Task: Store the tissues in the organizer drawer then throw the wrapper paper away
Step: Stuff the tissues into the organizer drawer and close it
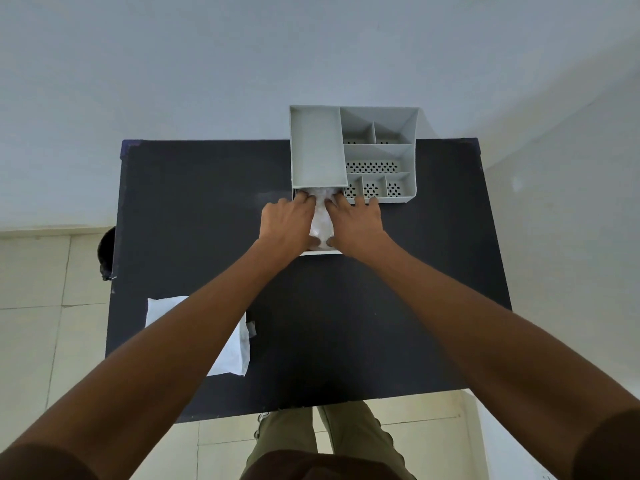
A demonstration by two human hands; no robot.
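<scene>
A grey organizer (379, 150) with several compartments stands at the far middle of the dark table (398, 306). Its white drawer (320, 252) is pulled out toward me. A white stack of tissues (321, 223) lies in the drawer. My left hand (289, 221) presses on the stack's left side and my right hand (356, 221) on its right side, with thumbs at the near end and fingers reaching the organizer's front. The white wrapper paper (232, 348) lies flat near the table's front left, partly hidden under my left forearm.
A dark round object (106, 251) sits on the floor by the table's left edge. A pale wall rises behind the table and tiled floor surrounds it. My legs stand at the table's near edge.
</scene>
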